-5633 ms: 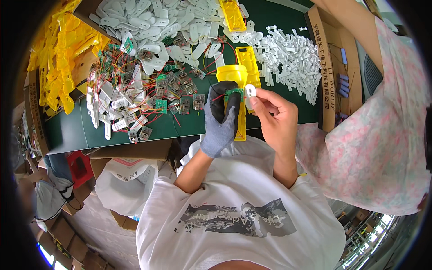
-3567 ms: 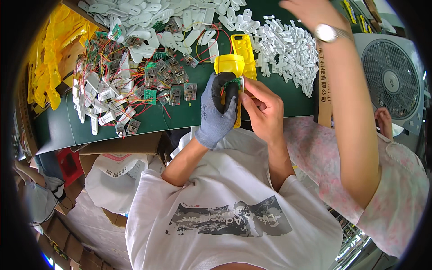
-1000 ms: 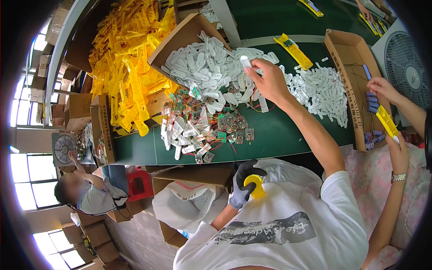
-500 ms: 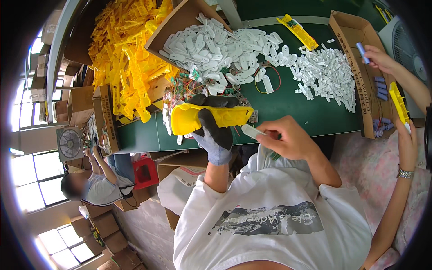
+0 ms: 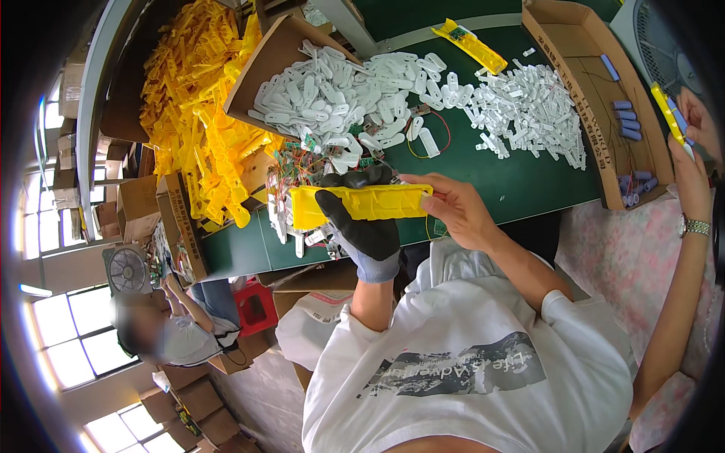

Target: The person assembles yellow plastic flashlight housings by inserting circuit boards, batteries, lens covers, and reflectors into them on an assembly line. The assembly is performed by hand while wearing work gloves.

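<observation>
My left hand (image 5: 370, 240), in a grey glove with black palm and fingers, is closed round a long yellow plastic casing (image 5: 362, 204). Its open, ribbed side faces me. At the casing's right end my bare right hand (image 5: 464, 214) grips it, thumb on the near edge and fingers over the far side. The white plastic piece it held earlier is out of sight, perhaps behind the casing. Beyond my hands lies a heap of small circuit boards with coloured wires (image 5: 302, 166).
Yellow casings (image 5: 196, 113) are heaped at the left. Oval white covers (image 5: 317, 94) spill from a cardboard box; smaller white parts (image 5: 529, 109) lie rightward. Near a carton of blue cells (image 5: 627, 124), a co-worker's hands (image 5: 691, 174) hold another yellow casing. A loose casing (image 5: 472, 49) lies farther back.
My right hand has moved up to the casing's right end and closed on it; its white piece no longer shows. The casing has turned its inside toward me. The co-worker has brought a cell to their casing.
</observation>
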A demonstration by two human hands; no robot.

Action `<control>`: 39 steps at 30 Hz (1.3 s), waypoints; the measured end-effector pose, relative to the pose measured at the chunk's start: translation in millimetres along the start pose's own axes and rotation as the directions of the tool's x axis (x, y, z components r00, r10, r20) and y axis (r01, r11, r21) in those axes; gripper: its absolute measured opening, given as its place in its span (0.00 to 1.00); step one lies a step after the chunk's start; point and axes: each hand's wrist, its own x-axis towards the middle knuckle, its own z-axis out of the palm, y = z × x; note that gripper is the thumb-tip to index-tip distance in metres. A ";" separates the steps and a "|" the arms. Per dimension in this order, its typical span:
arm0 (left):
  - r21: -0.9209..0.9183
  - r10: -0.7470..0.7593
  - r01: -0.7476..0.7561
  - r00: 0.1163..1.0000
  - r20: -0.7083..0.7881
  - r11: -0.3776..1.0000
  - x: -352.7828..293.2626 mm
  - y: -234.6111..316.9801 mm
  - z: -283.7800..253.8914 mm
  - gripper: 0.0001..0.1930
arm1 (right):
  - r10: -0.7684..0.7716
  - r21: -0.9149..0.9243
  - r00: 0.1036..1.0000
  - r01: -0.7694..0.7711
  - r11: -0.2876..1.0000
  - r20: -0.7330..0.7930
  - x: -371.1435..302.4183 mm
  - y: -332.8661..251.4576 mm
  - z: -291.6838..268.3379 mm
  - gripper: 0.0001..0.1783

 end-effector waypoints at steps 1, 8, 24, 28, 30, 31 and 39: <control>0.086 -0.009 0.013 0.999 -0.048 0.996 -1.5 0.6 -2.5 0.15 | -0.001 0.003 1.000 0.001 1.000 -0.007 0.4 3.9 -2.5 0.19; 0.251 -0.076 0.136 0.969 -0.234 0.958 -8.8 7.7 12.9 0.18 | -0.019 0.268 0.999 0.031 0.963 -0.046 -9.0 36.5 13.0 0.23; 0.629 0.035 0.196 0.942 -0.335 0.752 -17.4 -9.0 22.6 0.26 | 0.093 0.520 0.994 -0.049 0.853 -0.058 -7.1 36.6 17.8 0.23; 0.912 0.306 -0.087 0.951 -0.043 0.400 -6.8 -20.3 13.9 0.19 | -0.018 0.471 1.000 0.026 0.882 -0.022 -3.7 19.1 6.6 0.25; 0.824 0.178 0.006 0.975 -0.130 0.567 1.1 -26.2 21.2 0.18 | -0.040 0.445 0.999 0.045 0.894 -0.019 -2.3 14.7 -4.7 0.25; 0.709 0.057 0.107 0.978 -0.203 0.698 4.5 -22.8 26.9 0.16 | -0.053 0.424 0.999 0.045 0.904 0.007 -1.6 8.7 -4.8 0.25; 0.408 -0.079 0.114 0.992 -0.101 0.906 42.0 21.6 58.4 0.15 | -0.466 -0.321 0.844 0.379 0.868 -0.266 1.1 -54.7 -83.7 0.16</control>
